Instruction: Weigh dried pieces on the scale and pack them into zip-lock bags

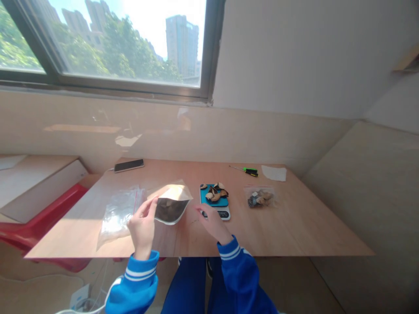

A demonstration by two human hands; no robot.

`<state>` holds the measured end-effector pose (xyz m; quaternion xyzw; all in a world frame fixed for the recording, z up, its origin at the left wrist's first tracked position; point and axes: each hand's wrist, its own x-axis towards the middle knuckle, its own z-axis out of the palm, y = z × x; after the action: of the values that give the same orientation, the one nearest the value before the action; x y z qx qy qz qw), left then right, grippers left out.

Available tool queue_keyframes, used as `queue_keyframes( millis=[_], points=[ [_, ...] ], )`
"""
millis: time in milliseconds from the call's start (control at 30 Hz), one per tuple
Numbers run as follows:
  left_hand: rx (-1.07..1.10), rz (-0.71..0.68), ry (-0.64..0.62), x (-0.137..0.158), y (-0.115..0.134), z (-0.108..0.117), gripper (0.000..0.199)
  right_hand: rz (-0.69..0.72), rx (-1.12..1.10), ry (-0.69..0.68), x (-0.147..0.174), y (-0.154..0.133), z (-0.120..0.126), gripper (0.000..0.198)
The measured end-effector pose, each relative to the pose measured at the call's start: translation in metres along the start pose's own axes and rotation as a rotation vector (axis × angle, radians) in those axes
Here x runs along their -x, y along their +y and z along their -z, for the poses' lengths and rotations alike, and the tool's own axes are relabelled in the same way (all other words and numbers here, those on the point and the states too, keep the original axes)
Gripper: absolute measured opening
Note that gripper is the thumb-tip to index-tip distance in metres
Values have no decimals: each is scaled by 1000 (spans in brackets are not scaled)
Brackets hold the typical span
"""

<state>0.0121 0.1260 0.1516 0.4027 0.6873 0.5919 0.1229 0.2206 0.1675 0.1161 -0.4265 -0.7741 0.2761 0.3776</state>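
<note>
The left hand [142, 222] pinches the near-left edge of one pouch [176, 192] between thumb and fingers, its mouth gaping toward the wearer, with brownish contents dimly visible inside, too dark to count. The right hand [214, 224], the other of the two, points its fingers toward that mouth, the tips bunched and just apart from the pouch; whether they grip something small cannot be told. It partly covers the front of one kitchen scale [204, 201], whose display digits are too small to read. On the blue platform lie roughly six or seven dried pieces [214, 197], overlapping too much for an exact count. The handling seems partway along: a batch sits on the scale, while the pouch is unsealed and appears to hold more. Right of the scale lies one clear bag [257, 188] with several brown lumps and something dark inside. Left of the pouch are clear plastic bags [118, 211], seemingly empty and layered beyond counting. Farther out on the one wooden table [294, 231] are one phone [129, 165], one white sheet [274, 173], and green and black-yellow handles [250, 169] belonging to one tool or two, unclear which.
</note>
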Motion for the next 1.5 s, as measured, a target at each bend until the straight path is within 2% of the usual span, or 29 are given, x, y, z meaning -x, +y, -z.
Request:
queue_keyframes(
  millis=[100, 200, 333, 400, 500, 600, 800, 933, 1067, 1200, 1267, 1400, 1500],
  points=[
    [-16, -34, -30, -18, 11, -7, 30, -97, -97, 1, 44, -11, -3, 23],
    [-70, -97, -9, -51, 24, -21, 30, -217, -125, -6, 77, -13, 0, 23],
    [-7, -174, -4, -103, 38, -52, 29, -320, -113, -33, 99, -10, 11, 24],
    [26, -189, 39, -123, 40, -70, 34, -349, -100, -26, 105, -8, 17, 25],
    [68, -205, 116, -134, 33, -87, 46, -396, -94, -1, 112, -2, 25, 26],
    [99, -226, 122, -124, 19, -92, 48, -441, -92, 21, 120, 6, 32, 26],
    [89, -268, 65, -92, -3, -83, 46, -456, -83, 67, 130, 13, 41, 26],
    [18, -271, 68, -86, -14, -73, 39, -466, -69, 71, 129, 11, 42, 26],
    [-117, -214, 80, -85, -44, -43, 25, -459, -60, 65, 130, 10, 42, 27],
    [-275, -110, 62, -73, -88, 2, 28, -453, -43, 52, 132, 12, 43, 28],
    [-334, -56, 10, -65, -106, 19, 23, -454, -30, 45, 132, 13, 43, 29],
    [-389, -4, -84, -58, -125, 34, 11, -442, -30, 37, 130, 10, 41, 29],
    [-396, -6, -86, -65, -127, 36, 9, -432, -48, 32, 128, 2, 40, 27]
  ],
)
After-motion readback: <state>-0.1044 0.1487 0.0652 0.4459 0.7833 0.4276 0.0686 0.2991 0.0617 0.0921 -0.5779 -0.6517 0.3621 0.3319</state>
